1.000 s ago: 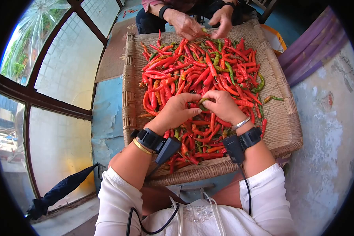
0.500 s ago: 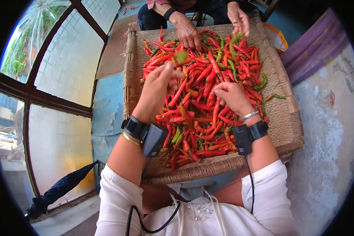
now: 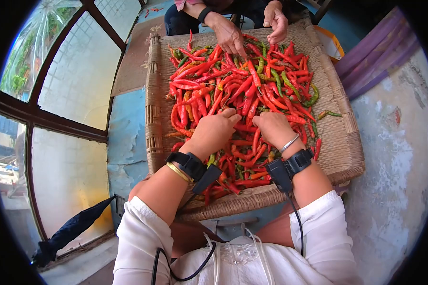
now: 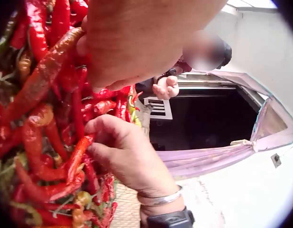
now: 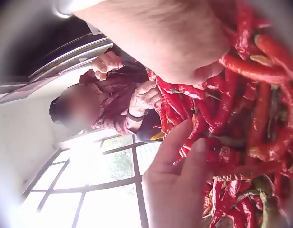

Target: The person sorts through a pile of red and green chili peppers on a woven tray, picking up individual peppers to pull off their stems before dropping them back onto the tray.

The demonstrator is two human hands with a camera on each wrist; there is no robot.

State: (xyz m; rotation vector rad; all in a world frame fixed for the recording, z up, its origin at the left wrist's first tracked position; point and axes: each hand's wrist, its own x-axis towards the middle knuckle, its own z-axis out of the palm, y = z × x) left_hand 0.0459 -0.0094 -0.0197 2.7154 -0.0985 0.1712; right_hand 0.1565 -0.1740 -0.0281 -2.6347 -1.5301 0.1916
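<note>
Red chilli peppers (image 3: 245, 88) lie heaped on a woven tray (image 3: 337, 137), with some green and orange ones mixed in. My left hand (image 3: 214, 133) reaches into the near middle of the heap. In the right wrist view, its thumb and forefinger stretch out, parted, at the red chillies. Just to the right is my right hand (image 3: 275, 129), low over the heap. The left wrist view shows its thumb and forefinger pinching a red chilli (image 4: 79, 159). A green chilli (image 3: 290, 84) lies on the heap farther back.
Across the tray, another person's hand (image 3: 227, 35) touches the far chillies, and their other hand (image 3: 276, 21) hovers beside it. A window (image 3: 71, 80) stands on the left, with a folded dark umbrella (image 3: 76, 228) below. A purple curtain (image 3: 380, 57) hangs at the right by the wall.
Half a second ago my hands were apart and a blurred green chilli was in the air at right; a second ago they met over a greenish chilli. Both hands are now down at the heap.
</note>
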